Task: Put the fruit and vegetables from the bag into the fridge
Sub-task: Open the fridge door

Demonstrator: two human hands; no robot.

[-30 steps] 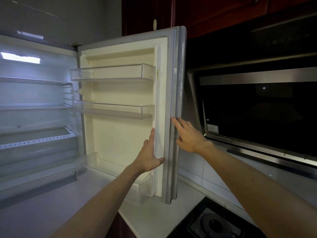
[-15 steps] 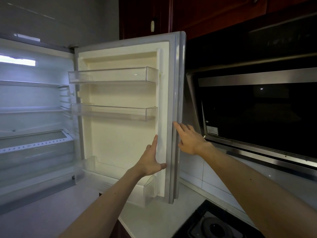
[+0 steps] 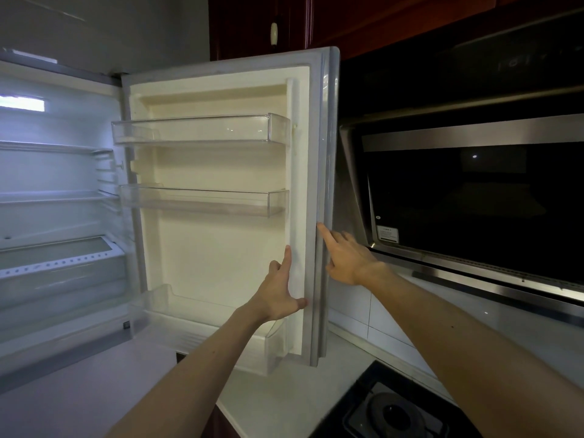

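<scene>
So the fridge [image 3: 47, 172] sits on my left, light on inside, and its door [image 3: 221, 248] is swung wide open right in front of me. My left hand [image 3: 279, 292] lies flat on the door's inner edge, fingers straight, thumb out on the seal. My right hand [image 3: 346, 260] is on the outer side of that edge, fingers stretched out, index tip touching it. Neither hand is gripping anything. The range hood [image 3: 474, 200] is off to the right.
</scene>
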